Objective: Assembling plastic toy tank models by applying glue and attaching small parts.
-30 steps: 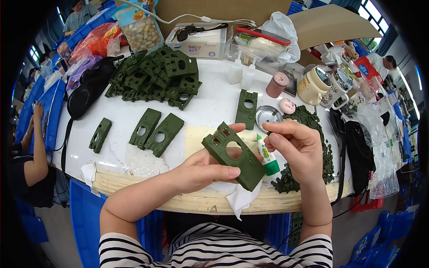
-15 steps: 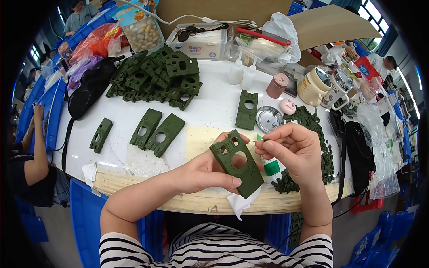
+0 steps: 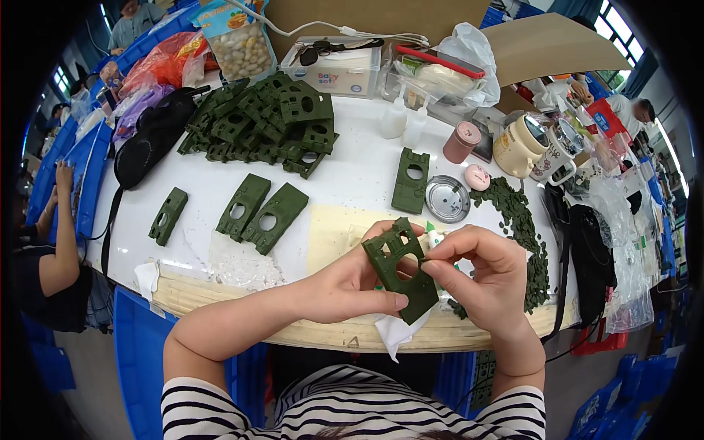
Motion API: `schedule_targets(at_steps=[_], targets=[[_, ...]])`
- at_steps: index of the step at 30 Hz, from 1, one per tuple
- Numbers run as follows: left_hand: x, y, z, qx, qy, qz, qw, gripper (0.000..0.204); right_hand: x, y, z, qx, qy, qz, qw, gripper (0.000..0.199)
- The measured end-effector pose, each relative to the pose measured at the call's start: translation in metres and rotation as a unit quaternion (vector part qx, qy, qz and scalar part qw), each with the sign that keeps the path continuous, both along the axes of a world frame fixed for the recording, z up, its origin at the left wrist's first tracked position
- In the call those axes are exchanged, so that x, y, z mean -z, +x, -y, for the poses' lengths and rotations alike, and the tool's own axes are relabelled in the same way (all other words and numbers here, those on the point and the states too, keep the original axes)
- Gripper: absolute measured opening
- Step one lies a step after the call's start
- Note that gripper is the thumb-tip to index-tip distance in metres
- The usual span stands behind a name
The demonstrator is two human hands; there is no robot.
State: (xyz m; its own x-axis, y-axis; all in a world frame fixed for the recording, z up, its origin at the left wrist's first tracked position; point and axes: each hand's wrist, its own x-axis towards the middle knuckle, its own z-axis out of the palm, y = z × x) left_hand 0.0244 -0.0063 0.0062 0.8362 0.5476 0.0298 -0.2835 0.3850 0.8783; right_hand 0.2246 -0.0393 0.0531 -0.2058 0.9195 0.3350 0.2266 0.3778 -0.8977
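Note:
My left hand (image 3: 343,290) grips a dark green plastic toy tank hull (image 3: 419,296), tilted over the table's near edge. A large round hole and small square openings show in its face. My right hand (image 3: 480,282) is closed in a pinch, its fingertips touching the hull's right side near the round hole. A tiny dark green piece is between those fingertips, mostly hidden. Behind the right fingers stands a white glue tube with a green tip (image 3: 433,233), partly covered. Beyond my hands lies another green hull (image 3: 411,180), beside a round metal tin (image 3: 448,199).
More green hulls lie at left (image 3: 275,218), with a large heap of hulls (image 3: 257,125) behind. Many small green pieces (image 3: 517,220) spread on the right. Farther back stand white squeeze bottles (image 3: 394,117), a pink canister (image 3: 462,142) and a cream mug (image 3: 519,147).
My right hand has moved left and down, bringing the small green piece from beside the hull onto its right side. The left hand still holds the hull, shifted slightly right.

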Motion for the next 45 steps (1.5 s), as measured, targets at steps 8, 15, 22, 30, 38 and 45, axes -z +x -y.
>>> schedule_targets(at_steps=[8,15,22,30,38,45], targets=[[0.018,0.004,0.003,0.01,0.065,0.011,0.998,0.068,0.007,-0.007,-0.001,0.009,0.092,0.106,0.99,0.011],[0.016,0.007,0.008,-0.003,0.07,0.013,0.997,0.066,0.006,-0.007,0.0,0.011,0.091,0.16,0.983,0.008],[0.019,0.009,0.009,-0.013,0.074,0.016,0.997,0.067,0.009,-0.012,0.0,0.019,0.105,0.149,0.983,0.008],[0.016,0.01,0.01,-0.017,0.077,0.012,0.997,0.07,0.01,-0.014,0.0,0.021,0.112,0.157,0.981,0.009],[0.018,0.01,0.01,-0.025,0.095,0.013,0.995,0.07,0.011,-0.014,0.0,0.021,0.107,0.155,0.982,0.008],[0.02,0.011,0.01,-0.025,0.101,0.012,0.994,0.07,0.012,-0.012,-0.001,0.012,0.093,0.155,0.983,0.008]])
